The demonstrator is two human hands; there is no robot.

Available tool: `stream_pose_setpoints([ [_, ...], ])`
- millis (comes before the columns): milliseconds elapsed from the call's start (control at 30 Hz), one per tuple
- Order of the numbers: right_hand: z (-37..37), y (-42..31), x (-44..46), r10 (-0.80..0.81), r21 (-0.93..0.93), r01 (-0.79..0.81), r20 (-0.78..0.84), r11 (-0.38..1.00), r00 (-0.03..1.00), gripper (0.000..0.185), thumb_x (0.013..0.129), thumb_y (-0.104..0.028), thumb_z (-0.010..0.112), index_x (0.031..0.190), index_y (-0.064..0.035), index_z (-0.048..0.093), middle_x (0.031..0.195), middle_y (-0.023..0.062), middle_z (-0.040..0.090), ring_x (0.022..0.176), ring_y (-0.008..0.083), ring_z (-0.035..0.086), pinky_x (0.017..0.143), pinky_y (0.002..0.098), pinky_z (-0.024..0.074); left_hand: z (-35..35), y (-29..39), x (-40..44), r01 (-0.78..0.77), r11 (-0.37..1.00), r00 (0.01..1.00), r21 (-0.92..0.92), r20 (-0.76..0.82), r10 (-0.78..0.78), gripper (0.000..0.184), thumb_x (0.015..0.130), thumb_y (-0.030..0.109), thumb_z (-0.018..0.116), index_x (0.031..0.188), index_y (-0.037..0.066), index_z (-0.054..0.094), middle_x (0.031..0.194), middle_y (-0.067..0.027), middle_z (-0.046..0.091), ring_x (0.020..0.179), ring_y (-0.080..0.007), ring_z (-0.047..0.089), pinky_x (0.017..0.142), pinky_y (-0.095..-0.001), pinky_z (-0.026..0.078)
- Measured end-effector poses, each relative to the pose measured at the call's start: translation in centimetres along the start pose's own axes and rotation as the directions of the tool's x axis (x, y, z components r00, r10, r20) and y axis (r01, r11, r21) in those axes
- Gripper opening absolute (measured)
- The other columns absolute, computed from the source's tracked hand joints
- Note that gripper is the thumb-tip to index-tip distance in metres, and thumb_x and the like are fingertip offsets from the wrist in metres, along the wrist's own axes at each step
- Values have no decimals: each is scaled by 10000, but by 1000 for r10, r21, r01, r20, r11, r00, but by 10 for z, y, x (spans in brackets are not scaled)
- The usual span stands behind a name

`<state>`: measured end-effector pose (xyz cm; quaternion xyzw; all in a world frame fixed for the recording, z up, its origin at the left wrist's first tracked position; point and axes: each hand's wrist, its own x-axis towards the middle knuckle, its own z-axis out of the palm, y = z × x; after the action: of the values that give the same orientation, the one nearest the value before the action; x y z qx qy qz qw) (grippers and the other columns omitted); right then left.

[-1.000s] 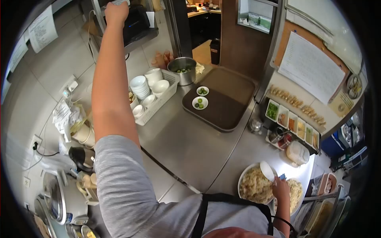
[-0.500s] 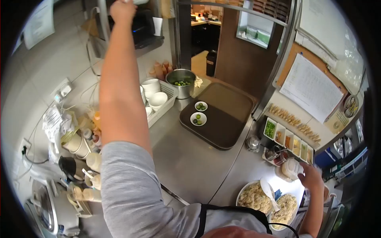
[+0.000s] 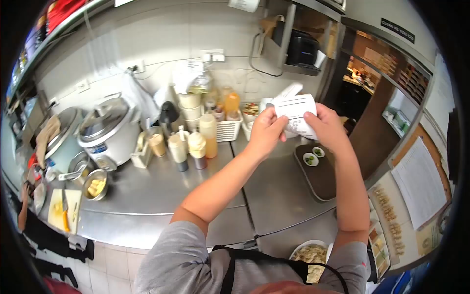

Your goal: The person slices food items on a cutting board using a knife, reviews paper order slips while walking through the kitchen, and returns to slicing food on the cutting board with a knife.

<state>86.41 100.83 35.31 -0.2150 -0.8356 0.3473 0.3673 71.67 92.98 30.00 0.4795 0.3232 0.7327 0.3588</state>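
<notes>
My left hand (image 3: pixel 267 133) and my right hand (image 3: pixel 329 126) are both closed on a white printed receipt (image 3: pixel 296 105), held up in front of me above the counter. My thumbs lie on its face, and the print is too small to read. A second, folded part of paper sticks up behind it at the upper left; whether it is a separate slip I cannot tell. Below my right hand, a brown tray (image 3: pixel 323 182) carries two small white bowls, the nearer bowl (image 3: pixel 310 159) holding small green citrus fruits. My right forearm hides part of the tray.
Sauce bottles (image 3: pixel 208 134) stand along the wall, left of my hands. Farther left are a rice cooker (image 3: pixel 110 130), a metal bowl (image 3: pixel 96 185) of yellow pieces and a cutting board (image 3: pixel 73 208) with a knife. A black printer (image 3: pixel 302 48) sits on a wall shelf.
My view has swung left. My left hand has come down from the wall shelf with paper, and my right hand has left the jar at the right and now grips the receipt too.
</notes>
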Motion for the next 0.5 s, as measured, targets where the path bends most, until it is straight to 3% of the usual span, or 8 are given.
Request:
stream_pose_setpoints([
  [67, 41, -11, 6, -49, 115, 39, 92, 993, 995, 289, 844, -173, 543, 1042, 37, 526, 875, 75, 615, 812, 135, 570, 715, 298, 470, -39, 2, -29, 69, 997, 997, 31, -49, -68, 408, 880, 420, 493, 992, 29, 509, 737, -37, 569, 472, -79, 480, 428, -199, 347],
  [167, 95, -44, 5, -78, 221, 5, 324, 975, 943, 270, 837, -126, 498, 1056, 33, 500, 911, 94, 609, 839, 142, 571, 725, 308, 468, -93, 16, -80, 365, 882, 903, -299, 346, -256, 756, 808, 711, 288, 1130, 58, 489, 840, -114, 627, 524, -118, 547, 442, -187, 360],
  [233, 128, -61, 5, -166, 220, 64, 483, 973, 860, 277, 823, -94, 469, 1069, 31, 480, 931, 125, 606, 861, 166, 579, 743, 322, 465, -120, 25, -107, 421, 823, 895, -381, 322, -309, 1103, 587, 907, 207, 1224, 39, 444, 1001, -214, 605, 657, -202, 576, 514, -260, 423],
  [267, 143, -75, 5, -179, 160, 108, 544, 981, 820, 286, 814, -84, 461, 1075, 30, 476, 939, 141, 603, 865, 188, 583, 751, 331, 464, -138, 37, -114, 342, 805, 903, -484, 406, -139, 1126, 596, 899, 237, 1298, 29, 371, 1158, -229, 533, 914, -292, 582, 727, -363, 477],
  [300, 156, -93, 3, -187, 103, 156, 601, 982, 777, 296, 804, -73, 452, 1081, 29, 472, 946, 157, 601, 870, 209, 586, 759, 340, 463, -130, 65, -125, 181, 826, 968, -534, -54, -247, 1181, 572, 909, 245, 1344, 18, 300, 1297, -206, 425, 1150, -337, 461, 946, -451, 378],
  [333, 169, -109, 3, -188, 50, 206, 655, 977, 732, 307, 794, -62, 444, 1087, 28, 468, 954, 173, 598, 874, 231, 590, 768, 349, 462, -158, 75, -132, 165, 828, 978, -535, -20, -208, 1183, 578, 900, 269, 1354, 8, 283, 1365, -174, 350, 1269, -334, 322, 1046, -476, 248],
  [400, 196, -134, 7, -175, 16, 231, 704, 973, 688, 309, 795, -63, 441, 1092, 21, 468, 967, 188, 596, 874, 272, 586, 771, 364, 461, -211, 106, -144, 112, 706, 992, -700, 120, -39, 1022, 711, 802, 297, 1323, -16, 334, 1327, -173, 405, 1216, -328, 394, 1041, -453, 253],
  [500, 249, -151, 27, -135, -138, 306, 679, 942, 722, 308, 818, -86, 441, 1120, -42, 474, 948, 181, 608, 852, 303, 595, 745, 381, 466, -279, 146, -151, -4, 964, 917, -267, -386, -103, 556, 917, 477, 333, 1246, 40, 432, 1195, -80, 541, 1121, -245, 487, 978, -419, 337],
])
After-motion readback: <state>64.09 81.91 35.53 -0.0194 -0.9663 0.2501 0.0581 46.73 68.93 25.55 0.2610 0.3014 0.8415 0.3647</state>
